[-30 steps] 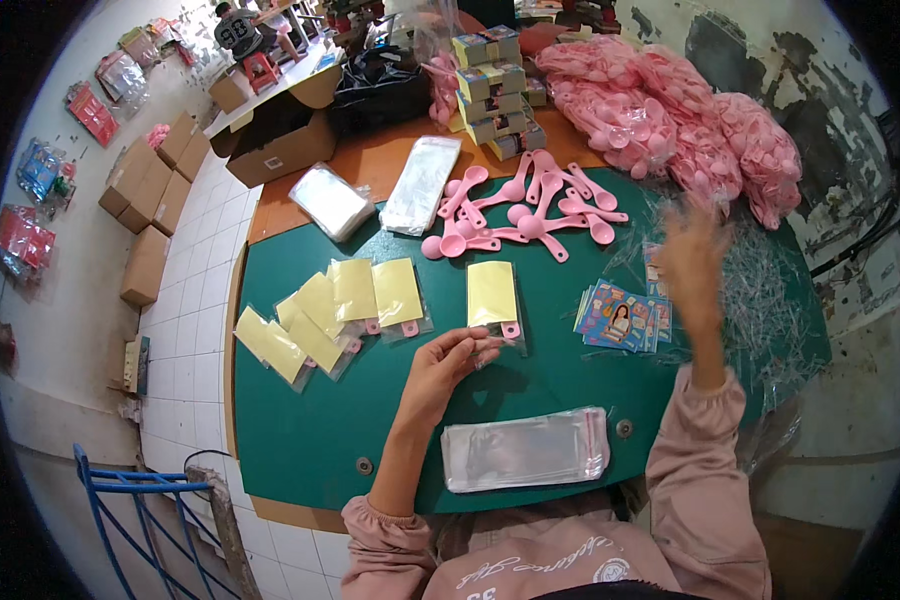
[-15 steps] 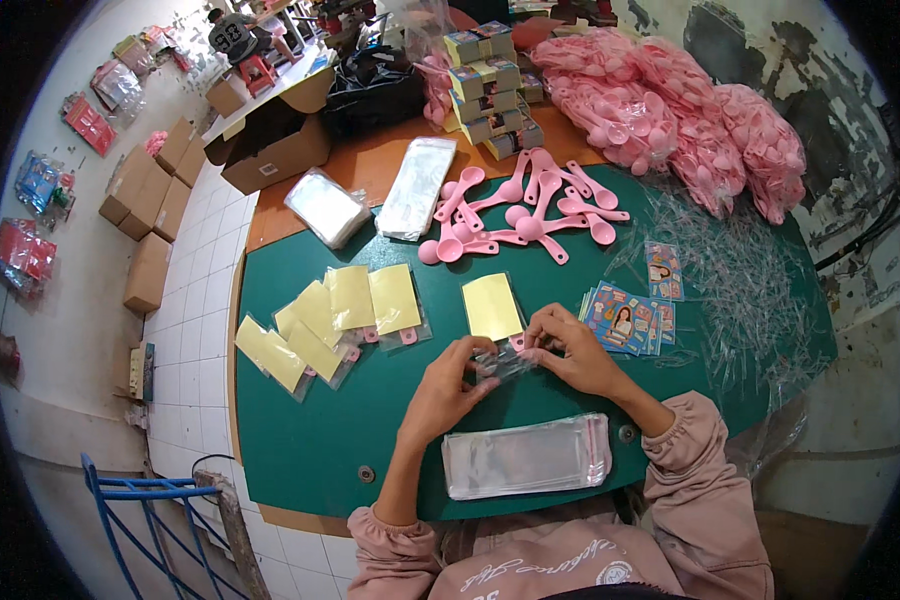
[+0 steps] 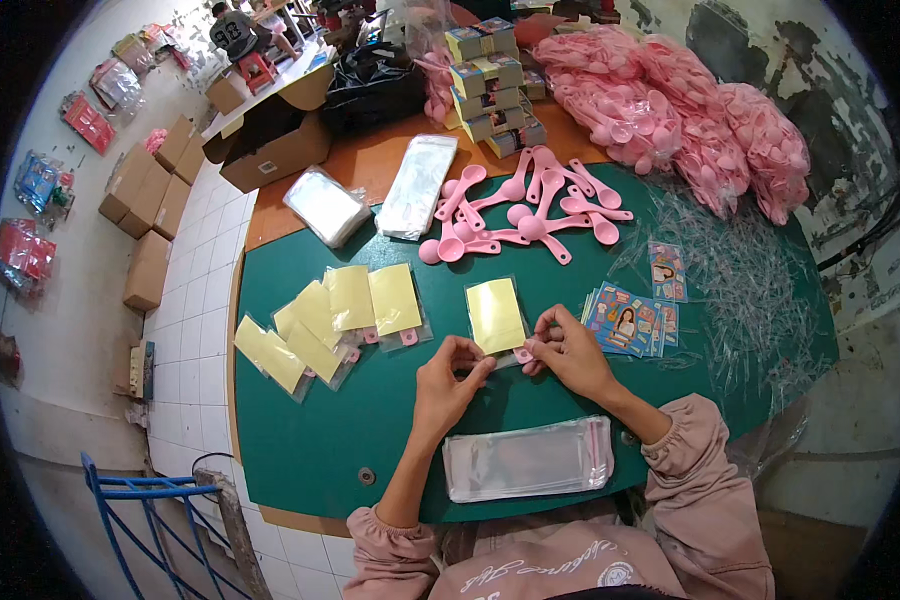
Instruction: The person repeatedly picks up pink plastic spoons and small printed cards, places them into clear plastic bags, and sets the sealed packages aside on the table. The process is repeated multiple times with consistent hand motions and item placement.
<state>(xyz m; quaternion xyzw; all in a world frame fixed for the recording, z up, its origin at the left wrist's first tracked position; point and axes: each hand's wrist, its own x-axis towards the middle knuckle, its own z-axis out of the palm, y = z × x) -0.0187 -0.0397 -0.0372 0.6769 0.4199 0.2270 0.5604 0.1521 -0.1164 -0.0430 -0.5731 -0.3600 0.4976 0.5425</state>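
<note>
Clear packet (image 3: pixel 497 320): lies on the green surface (image 3: pixel 310 440), yellow card (image 3: pixel 493 308) uppermost, lower edge toward you; treat it as clock centre.
Left hand (image 3: pixel 446 388): thumb and index finger closed in a pinch on the packet's lower edge, at 7 o'clock.
Right hand (image 3: pixel 578 360): thumb and fingertips drawn together at 5 o'clock, by the pink handle end (image 3: pixel 522 355); whether they grip film, handle or both, you cannot tell.
Lower edge: apparently the part being worked; hold your 2 pinches level and the film taut.
Handle end: press lightly; a hard pull could skew the card.
Picture cards (image 3: pixel 615 320): at 3 o'clock, near your right hand; avoid brushing them.
Empty bags (image 3: pixel 528 460): at 6 o'clock; keep both forearms off.
</note>
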